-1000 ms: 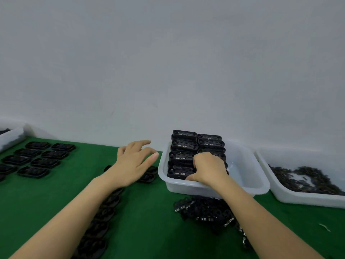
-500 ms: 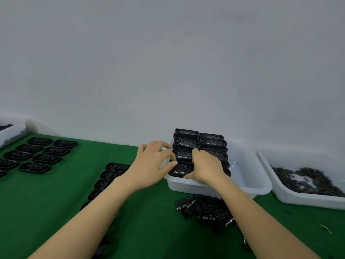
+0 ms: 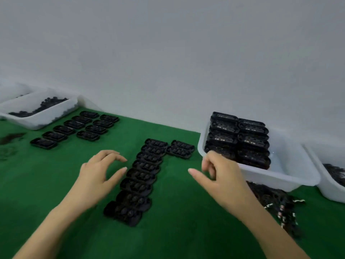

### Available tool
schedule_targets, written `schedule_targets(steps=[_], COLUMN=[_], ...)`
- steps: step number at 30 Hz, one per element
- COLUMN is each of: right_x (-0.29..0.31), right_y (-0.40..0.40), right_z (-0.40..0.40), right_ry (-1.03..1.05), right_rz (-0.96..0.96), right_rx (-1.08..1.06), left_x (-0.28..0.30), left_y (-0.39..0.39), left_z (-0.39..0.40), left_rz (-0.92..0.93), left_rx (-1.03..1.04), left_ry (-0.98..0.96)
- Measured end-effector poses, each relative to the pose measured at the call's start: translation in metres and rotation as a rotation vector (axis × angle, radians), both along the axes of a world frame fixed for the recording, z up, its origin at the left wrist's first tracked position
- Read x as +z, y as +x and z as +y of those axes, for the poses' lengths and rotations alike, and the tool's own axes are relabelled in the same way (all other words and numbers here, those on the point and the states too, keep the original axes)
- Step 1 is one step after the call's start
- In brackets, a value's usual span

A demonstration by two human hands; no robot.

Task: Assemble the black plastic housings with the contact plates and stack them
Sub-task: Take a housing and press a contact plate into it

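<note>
A column of several black housings (image 3: 141, 176) lies on the green mat (image 3: 173, 230) in the middle, with two more beside its far end (image 3: 180, 148). My left hand (image 3: 99, 172) hovers just left of that column, fingers loosely spread and empty. My right hand (image 3: 222, 176) hangs to the column's right, in front of the white bin (image 3: 280, 176), fingers loosely curled, holding nothing. Assembled housings (image 3: 240, 139) stand stacked in two rows inside the bin. A heap of contact plates (image 3: 280, 208) lies in front of the bin.
Another group of black housings (image 3: 74, 128) sits in two rows at the far left. A white tray of small black parts (image 3: 37, 111) stands behind it. A second white bin (image 3: 332, 176) with dark parts is at the right edge. A grey wall backs the table.
Both hands have left the stack in the white bin and drawn back over the mat. The view has swung left, bringing the left tray and the housing column into sight.
</note>
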State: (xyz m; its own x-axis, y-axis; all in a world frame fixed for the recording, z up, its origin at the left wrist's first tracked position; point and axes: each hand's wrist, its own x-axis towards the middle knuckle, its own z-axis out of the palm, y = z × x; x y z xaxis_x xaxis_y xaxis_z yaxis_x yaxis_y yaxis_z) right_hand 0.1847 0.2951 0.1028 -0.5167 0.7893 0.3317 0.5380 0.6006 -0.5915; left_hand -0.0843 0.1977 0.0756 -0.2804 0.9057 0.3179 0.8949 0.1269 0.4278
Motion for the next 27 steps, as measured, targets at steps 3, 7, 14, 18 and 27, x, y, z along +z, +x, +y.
schedule_targets(steps=[3,7,14,18,27], right_x=[-0.045,-0.082,-0.089,-0.094,-0.08], right_y=[-0.025,-0.061,-0.088,-0.049,0.133], right_z=[-0.054,-0.085,-0.11,-0.117,-0.132], right_ry=[-0.131,-0.047,0.184,0.028,-0.084], right_rz=[-0.172,-0.236,-0.168,-0.146,-0.176], right_rx=[0.129,0.046,-0.131,-0.111,-0.167], left_x=[-0.033,-0.064,-0.073,-0.071,-0.061], left_y=[-0.006,0.01,0.041,0.059,0.189], left_z=[-0.05,-0.077,-0.087,-0.098,-0.067], left_rz=[-0.092,-0.192,-0.313,-0.357,-0.096], left_rx=[0.053,0.076,0.047,0.019,-0.529], left_ry=[-0.077,-0.067,0.016,0.033,-0.031])
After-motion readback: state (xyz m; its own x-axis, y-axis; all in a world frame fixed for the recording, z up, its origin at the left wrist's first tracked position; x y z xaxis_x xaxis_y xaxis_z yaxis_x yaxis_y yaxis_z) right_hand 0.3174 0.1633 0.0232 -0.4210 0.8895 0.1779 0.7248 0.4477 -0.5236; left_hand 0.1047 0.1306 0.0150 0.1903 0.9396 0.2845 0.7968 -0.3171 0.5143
